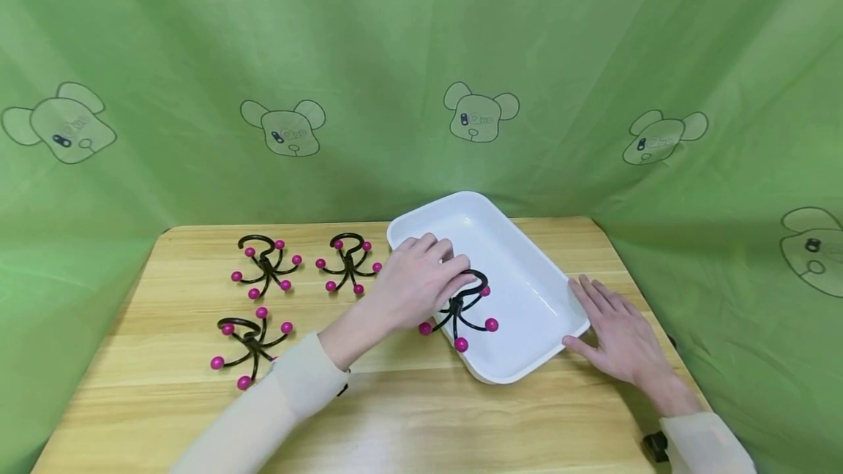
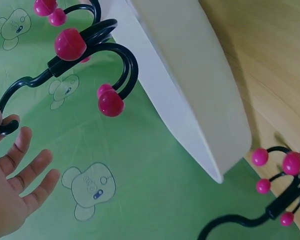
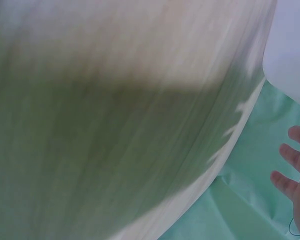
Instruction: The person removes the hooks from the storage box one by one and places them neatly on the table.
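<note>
My left hand (image 1: 421, 276) pinches the hooked end of a black hanging hook (image 1: 456, 307) between thumb and finger. Its several curved arms end in pink balls and hang over the near left side of a white tray (image 1: 527, 298). In the left wrist view, the left hand (image 2: 20, 175) keeps its other fingers loosely spread away from the hook (image 2: 65, 65). My right hand (image 1: 615, 339) lies at the tray's right corner with fingers extended along the rim. Only part of the right hand (image 3: 295, 175) enters the right wrist view, near the tray's white wall (image 3: 290, 55).
Three similar hooks rest on the wooden table (image 1: 408, 423) at the left: a back left hook (image 1: 265, 267), a back middle hook (image 1: 349, 264) and a front hook (image 1: 251, 343) partly behind my sleeve. A green curtain (image 1: 375, 35) with mouse-like prints surrounds the table.
</note>
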`<state>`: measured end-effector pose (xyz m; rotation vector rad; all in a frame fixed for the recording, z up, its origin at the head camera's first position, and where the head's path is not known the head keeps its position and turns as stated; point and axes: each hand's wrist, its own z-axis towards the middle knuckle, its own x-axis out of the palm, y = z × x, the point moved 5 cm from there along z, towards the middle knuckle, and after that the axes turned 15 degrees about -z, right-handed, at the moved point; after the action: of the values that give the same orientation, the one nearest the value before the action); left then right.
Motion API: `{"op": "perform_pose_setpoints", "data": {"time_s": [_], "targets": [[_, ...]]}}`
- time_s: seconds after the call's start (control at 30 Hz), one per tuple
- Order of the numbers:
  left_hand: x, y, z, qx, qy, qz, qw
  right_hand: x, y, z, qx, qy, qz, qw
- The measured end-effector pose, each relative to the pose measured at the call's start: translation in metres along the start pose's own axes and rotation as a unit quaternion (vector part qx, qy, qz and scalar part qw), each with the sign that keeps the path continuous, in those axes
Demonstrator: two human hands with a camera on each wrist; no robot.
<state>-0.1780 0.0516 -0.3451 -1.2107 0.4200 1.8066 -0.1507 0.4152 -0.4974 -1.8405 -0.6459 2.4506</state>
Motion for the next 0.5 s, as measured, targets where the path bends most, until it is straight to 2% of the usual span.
{"op": "perform_pose_setpoints", "data": {"time_s": [0.33,0.5], "targets": [[-0.014,0.014,-0.029,0.006,-0.043,0.002,0.9991,0.002,-0.001,0.001,-0.001,0.0,0.001,1.0],[-0.019,0.022,-0.046,0.002,-0.046,-0.002,0.9989,0.002,0.0,0.0,-0.002,0.0,0.004,1.0]]}}
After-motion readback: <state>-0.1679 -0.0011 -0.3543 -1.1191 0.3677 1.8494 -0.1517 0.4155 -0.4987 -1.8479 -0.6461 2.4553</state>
